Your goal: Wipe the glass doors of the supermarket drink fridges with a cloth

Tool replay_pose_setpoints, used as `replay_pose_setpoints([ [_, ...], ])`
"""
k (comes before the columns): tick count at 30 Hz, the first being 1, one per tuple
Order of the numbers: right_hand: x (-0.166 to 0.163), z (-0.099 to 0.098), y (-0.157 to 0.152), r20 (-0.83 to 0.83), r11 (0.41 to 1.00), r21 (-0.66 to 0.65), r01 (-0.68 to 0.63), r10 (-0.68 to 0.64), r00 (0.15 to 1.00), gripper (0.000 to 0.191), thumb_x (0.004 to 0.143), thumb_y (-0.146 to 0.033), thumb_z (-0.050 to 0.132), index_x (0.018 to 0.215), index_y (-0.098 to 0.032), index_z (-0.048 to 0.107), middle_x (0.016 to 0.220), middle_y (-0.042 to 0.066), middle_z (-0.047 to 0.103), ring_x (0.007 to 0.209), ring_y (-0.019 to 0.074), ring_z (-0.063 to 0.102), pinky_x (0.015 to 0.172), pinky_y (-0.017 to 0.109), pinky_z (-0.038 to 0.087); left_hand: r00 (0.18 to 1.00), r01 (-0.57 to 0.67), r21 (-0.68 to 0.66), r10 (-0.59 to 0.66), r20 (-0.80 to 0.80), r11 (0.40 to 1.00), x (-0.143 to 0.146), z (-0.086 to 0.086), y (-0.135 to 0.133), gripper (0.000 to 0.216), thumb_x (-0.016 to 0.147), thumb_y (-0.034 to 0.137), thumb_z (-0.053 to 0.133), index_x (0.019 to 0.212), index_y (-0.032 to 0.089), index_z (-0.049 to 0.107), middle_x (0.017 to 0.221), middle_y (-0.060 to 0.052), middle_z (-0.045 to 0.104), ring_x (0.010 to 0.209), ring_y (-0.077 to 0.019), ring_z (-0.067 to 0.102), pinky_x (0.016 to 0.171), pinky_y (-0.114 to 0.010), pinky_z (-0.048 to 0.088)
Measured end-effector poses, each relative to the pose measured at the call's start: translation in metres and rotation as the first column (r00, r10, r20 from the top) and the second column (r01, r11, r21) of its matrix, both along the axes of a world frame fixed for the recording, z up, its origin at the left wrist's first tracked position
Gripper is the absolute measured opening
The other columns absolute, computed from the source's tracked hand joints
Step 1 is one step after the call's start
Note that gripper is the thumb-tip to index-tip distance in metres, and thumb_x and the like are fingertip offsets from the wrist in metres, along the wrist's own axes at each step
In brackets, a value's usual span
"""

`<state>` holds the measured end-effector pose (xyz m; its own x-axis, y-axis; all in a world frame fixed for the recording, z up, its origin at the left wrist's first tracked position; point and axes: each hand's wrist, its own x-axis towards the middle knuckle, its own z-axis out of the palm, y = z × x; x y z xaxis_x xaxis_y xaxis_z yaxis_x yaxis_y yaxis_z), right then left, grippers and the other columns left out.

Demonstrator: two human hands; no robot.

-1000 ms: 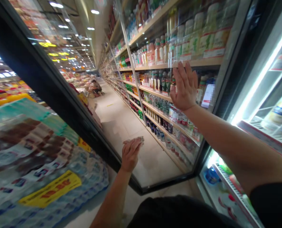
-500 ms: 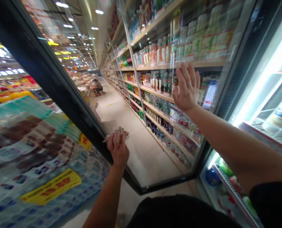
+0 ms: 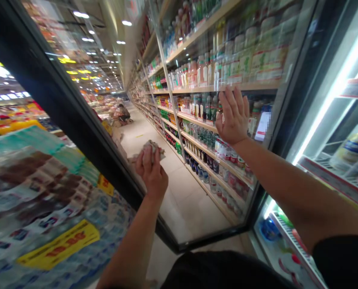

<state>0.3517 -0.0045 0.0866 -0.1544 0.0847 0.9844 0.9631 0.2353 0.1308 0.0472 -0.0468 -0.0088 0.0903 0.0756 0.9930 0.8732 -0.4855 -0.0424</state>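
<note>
A crumpled, light patterned cloth [image 3: 153, 147] is bunched under the fingers of my left hand [image 3: 151, 170], which presses it on the glass near the door's left frame edge. My right hand [image 3: 233, 116] lies flat against the upper right part of the same pane, fingers stretched, holding nothing. The glass door [image 3: 191, 208] has a thick black frame [image 3: 76, 124] and stands swung out from a lit fridge. Through the pane, long shelves of bottles [image 3: 203, 108] are visible.
The lit fridge [image 3: 320, 168] with wire shelves and packed goods is at my right. Stacked shrink-wrapped bottles [image 3: 61, 200] with a yellow price sign [image 3: 60, 245] stand at the left. Far down the aisle, a person [image 3: 123, 113] crouches by the displays.
My left hand has moved up the pane with the cloth, away from the frame's edge. My right hand stays flat on the glass; the view has shifted slightly.
</note>
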Motion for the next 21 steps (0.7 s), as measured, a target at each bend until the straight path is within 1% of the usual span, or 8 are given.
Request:
replay_pose_setpoints([
  [3, 0.000, 0.000, 0.001, -0.014, 0.999, -0.037, -0.025, 0.024, 1.000, 0.061, 0.096, -0.031, 0.035, 0.155, -0.020, 0.030, 0.160, 0.008, 0.035, 0.154, 0.0256, 0.021, 0.124, 0.054, 0.023, 0.989, 0.080, -0.019, -0.082, -0.122, 0.997, 0.008, 0.004, 0.000, 0.042, 0.101, 0.017, 0.049, 0.140, 0.029, 0.060, 0.140, -0.008, 0.061, 0.141, -0.0250, 0.045, 0.119, -0.048, 0.034],
  [6, 0.000, 0.000, 0.002, -0.021, 0.999, -0.036, -0.028, 0.028, 0.999, 0.061, 0.096, -0.032, 0.035, 0.156, -0.021, 0.029, 0.161, 0.008, 0.034, 0.154, 0.0263, 0.020, 0.123, 0.055, 0.023, 0.985, 0.133, -0.016, -0.134, -0.111, 0.991, 0.006, 0.034, 0.004, 0.041, 0.104, 0.022, 0.047, 0.142, 0.031, 0.058, 0.147, -0.006, 0.055, 0.144, -0.0251, 0.040, 0.124, -0.048, 0.026],
  [9, 0.000, -0.001, 0.004, -0.012, 1.000, -0.003, -0.013, 0.013, 1.000, 0.061, 0.097, -0.033, 0.034, 0.157, -0.021, 0.027, 0.161, 0.008, 0.034, 0.154, 0.0268, 0.022, 0.123, 0.056, 0.025, 0.995, 0.092, 0.012, -0.091, -0.044, 0.996, 0.009, 0.061, 0.008, 0.044, 0.105, 0.023, 0.039, 0.146, 0.029, 0.053, 0.156, -0.005, 0.045, 0.148, -0.0245, 0.032, 0.127, -0.047, 0.020],
  [11, 0.000, -0.001, 0.005, -0.010, 1.000, 0.015, -0.010, 0.011, 1.000, 0.061, 0.097, -0.031, 0.034, 0.157, -0.022, 0.026, 0.160, 0.007, 0.035, 0.153, 0.0262, 0.024, 0.122, 0.056, 0.026, 0.997, 0.046, 0.059, -0.042, -0.064, 0.997, 0.017, 0.063, 0.008, 0.047, 0.104, 0.019, 0.038, 0.150, 0.026, 0.048, 0.157, -0.007, 0.042, 0.150, -0.0237, 0.029, 0.126, -0.047, 0.022],
  [14, -0.001, -0.001, 0.006, -0.001, 0.999, 0.045, -0.009, 0.009, 1.000, 0.062, 0.097, -0.030, 0.036, 0.158, -0.023, 0.025, 0.159, 0.007, 0.037, 0.152, 0.0261, 0.026, 0.122, 0.055, 0.028, 0.956, 0.053, 0.064, -0.032, -0.292, 0.997, 0.028, 0.058, 0.011, 0.051, 0.102, 0.015, 0.045, 0.150, 0.031, 0.046, 0.152, -0.003, 0.049, 0.147, -0.0188, 0.036, 0.124, -0.040, 0.027],
  [17, -0.003, -0.001, 0.004, -0.006, 0.999, 0.041, -0.018, 0.018, 1.000, 0.061, 0.098, -0.029, 0.037, 0.157, -0.023, 0.025, 0.159, 0.007, 0.037, 0.152, 0.0271, 0.028, 0.122, 0.056, 0.028, 0.898, 0.041, 0.035, -0.022, -0.440, 0.999, 0.026, 0.076, 0.016, 0.050, 0.102, 0.018, 0.048, 0.148, 0.038, 0.047, 0.150, 0.003, 0.053, 0.143, -0.0164, 0.042, 0.122, -0.036, 0.031],
  [19, -0.003, -0.001, 0.003, -0.024, 0.999, 0.011, -0.030, 0.031, 0.999, 0.060, 0.098, -0.030, 0.036, 0.157, -0.024, 0.025, 0.160, 0.007, 0.036, 0.152, 0.0275, 0.028, 0.122, 0.056, 0.027, 0.938, -0.002, 0.097, 0.035, -0.344, 0.995, 0.022, 0.099, 0.018, 0.048, 0.103, 0.022, 0.044, 0.150, 0.034, 0.046, 0.154, 0.000, 0.048, 0.145, -0.0199, 0.040, 0.122, -0.042, 0.031],
  [21, -0.004, 0.000, 0.002, -0.033, 0.999, -0.003, -0.046, 0.046, 0.998, 0.059, 0.099, -0.031, 0.035, 0.157, -0.024, 0.025, 0.160, 0.007, 0.035, 0.152, 0.0279, 0.028, 0.122, 0.057, 0.026, 0.985, -0.053, 0.117, 0.071, -0.159, 0.992, 0.024, 0.117, 0.020, 0.050, 0.104, 0.027, 0.040, 0.154, 0.029, 0.040, 0.158, -0.004, 0.041, 0.146, -0.0231, 0.035, 0.122, -0.046, 0.028],
])
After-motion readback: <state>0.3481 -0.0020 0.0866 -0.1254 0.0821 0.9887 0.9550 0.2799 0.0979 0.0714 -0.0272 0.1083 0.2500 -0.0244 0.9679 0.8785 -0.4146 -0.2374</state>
